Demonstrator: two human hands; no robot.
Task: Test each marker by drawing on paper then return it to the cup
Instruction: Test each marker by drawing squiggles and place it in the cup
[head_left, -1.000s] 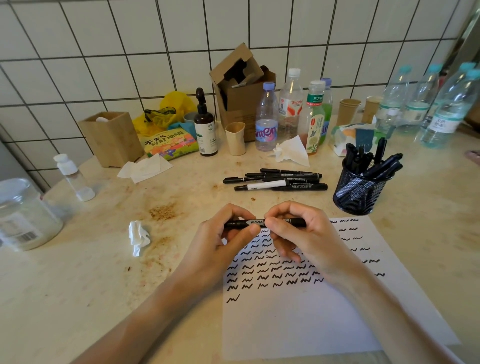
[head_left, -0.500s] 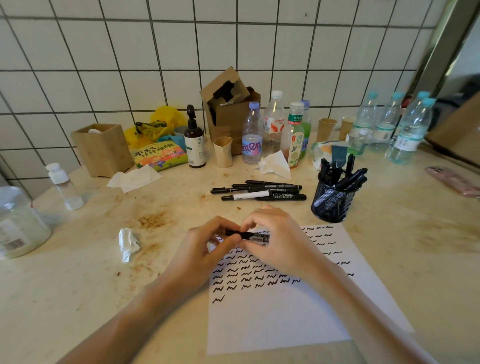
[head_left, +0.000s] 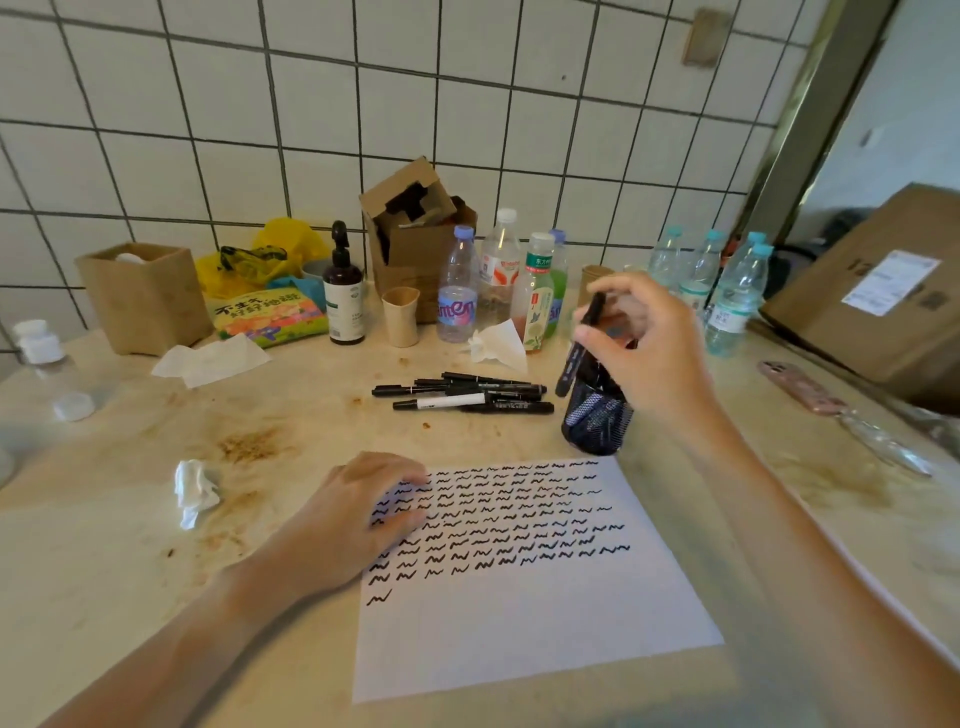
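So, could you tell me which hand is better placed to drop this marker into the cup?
The right hand: it already holds the marker just above the mesh cup, while the left hand rests on the paper.

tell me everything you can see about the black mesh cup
The black mesh cup is a small round holder that looks like wire mesh. It stands upright on the stained counter, just beyond the far right corner of the paper and right of the loose markers. Dark markers show through its mesh. The right hand hovers over its mouth, hiding the rim, and holds a black marker tilted above the cup's left side. Whether the hand touches the cup is unclear.
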